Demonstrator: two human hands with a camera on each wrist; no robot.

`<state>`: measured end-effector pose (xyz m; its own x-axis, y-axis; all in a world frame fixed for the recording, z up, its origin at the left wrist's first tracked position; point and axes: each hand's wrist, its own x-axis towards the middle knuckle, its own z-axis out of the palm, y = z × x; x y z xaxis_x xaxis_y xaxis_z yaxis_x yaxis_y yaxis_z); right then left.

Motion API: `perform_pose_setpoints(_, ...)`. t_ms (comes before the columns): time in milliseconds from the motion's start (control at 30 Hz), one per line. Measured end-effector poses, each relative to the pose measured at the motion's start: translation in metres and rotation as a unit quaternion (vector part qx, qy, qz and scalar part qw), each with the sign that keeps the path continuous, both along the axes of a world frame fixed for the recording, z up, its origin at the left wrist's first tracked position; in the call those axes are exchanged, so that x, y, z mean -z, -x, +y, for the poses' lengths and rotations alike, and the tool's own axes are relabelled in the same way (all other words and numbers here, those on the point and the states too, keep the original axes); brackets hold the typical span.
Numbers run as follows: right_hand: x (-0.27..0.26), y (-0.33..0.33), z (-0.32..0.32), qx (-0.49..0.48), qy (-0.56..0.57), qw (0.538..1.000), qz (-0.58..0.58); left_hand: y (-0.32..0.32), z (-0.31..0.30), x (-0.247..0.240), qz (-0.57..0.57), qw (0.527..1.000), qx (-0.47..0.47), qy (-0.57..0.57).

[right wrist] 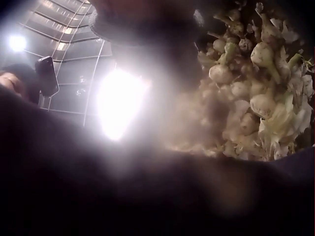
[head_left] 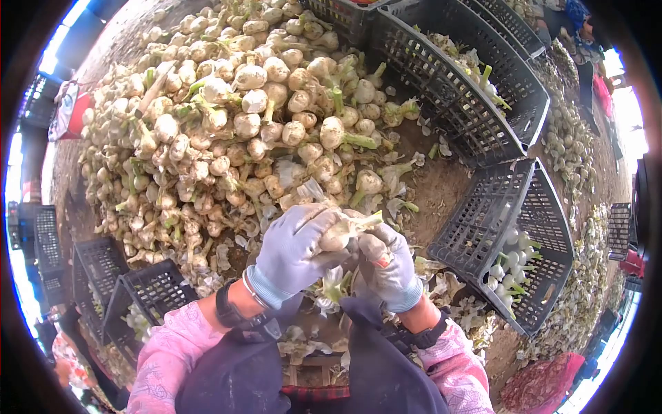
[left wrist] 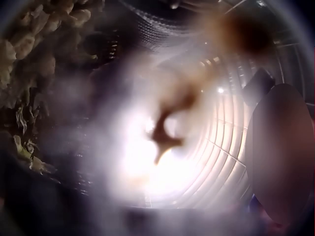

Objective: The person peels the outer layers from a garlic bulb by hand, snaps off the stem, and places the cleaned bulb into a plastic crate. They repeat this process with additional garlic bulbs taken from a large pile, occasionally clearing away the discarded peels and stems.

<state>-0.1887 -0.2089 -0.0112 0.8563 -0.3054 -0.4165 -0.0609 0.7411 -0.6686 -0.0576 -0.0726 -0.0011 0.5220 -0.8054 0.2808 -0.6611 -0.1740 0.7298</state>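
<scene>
Hands: two, grey knit gloves. Left hand (head_left: 293, 250) fingers curled round one pale round bulb with short green stalk (head_left: 339, 233); right hand (head_left: 389, 265) fingers pinch same bulb from 3 o'clock.
Bulb: frame centre, clear of ground, earth-stained, skin loose, stalk pointing 2 o'clock.
Heap of unpeeled bulbs (head_left: 227, 117), 11 o'clock: uncountable.
Black slatted plastic crates: two at 1 o'clock (head_left: 441, 90), one at 3 o'clock (head_left: 483, 214) holding clean white bulbs (head_left: 510, 265), two at 8 o'clock (head_left: 148, 286).

Head view looks down; wrist views (blurred, close) share the garlic pile (head_left: 227, 117).

Left hand (head_left: 293, 248) and right hand (head_left: 389, 265) meet, fingers curled.
</scene>
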Motion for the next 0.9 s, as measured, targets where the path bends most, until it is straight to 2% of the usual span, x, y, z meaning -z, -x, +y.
perform_pose_setpoints(67, 0.006, 0.0, 0.0, -0.009, 0.027, 1.0, -0.002, -0.001, -0.002, -0.002, -0.065, 0.998, 0.008, -0.005)
perform_pose_setpoints(167, 0.014, 0.001, 0.001, 0.002, 0.042, 0.999, -0.015, -0.001, -0.001, -0.003, -0.038, 0.999, 0.001, -0.016)
perform_pose_setpoints(267, 0.011, 0.0, 0.002, 0.003, 0.106, 0.994, -0.018, 0.0, 0.001, -0.002, 0.011, 1.0, -0.006, -0.01)
perform_pose_setpoints(367, 0.01, 0.001, 0.0, -0.007, 0.037, 0.999, -0.023, -0.002, 0.0, 0.0, 0.057, 0.998, -0.006, 0.012)
perform_pose_setpoints(567, 0.018, 0.002, -0.001, -0.007, 0.158, 0.987, -0.001, 0.0, 0.001, 0.0, 0.105, 0.994, -0.021, -0.018)
perform_pose_setpoints(600, 0.017, 0.002, -0.003, -0.002, 0.062, 0.998, -0.033, 0.001, 0.0, 0.0, 0.104, 0.994, -0.024, -0.007)
perform_pose_setpoints(667, 0.015, 0.002, -0.006, 0.006, -0.129, 0.987, -0.096, 0.002, -0.002, 0.001, 0.102, 0.994, -0.031, 0.016)
perform_pose_setpoints(767, 0.008, -0.003, -0.002, -0.001, -0.082, 0.994, -0.067, 0.0, -0.005, -0.002, 0.006, 1.0, -0.017, 0.01)
perform_pose_setpoints(800, 0.007, -0.004, 0.001, 0.016, -0.049, 0.998, -0.046, 0.0, -0.005, -0.002, -0.008, 1.0, -0.009, 0.009)
perform_pose_setpoints(900, 0.013, -0.001, 0.003, 0.009, -0.057, 0.996, -0.068, 0.0, -0.005, -0.002, -0.024, 1.0, 0.005, 0.007)
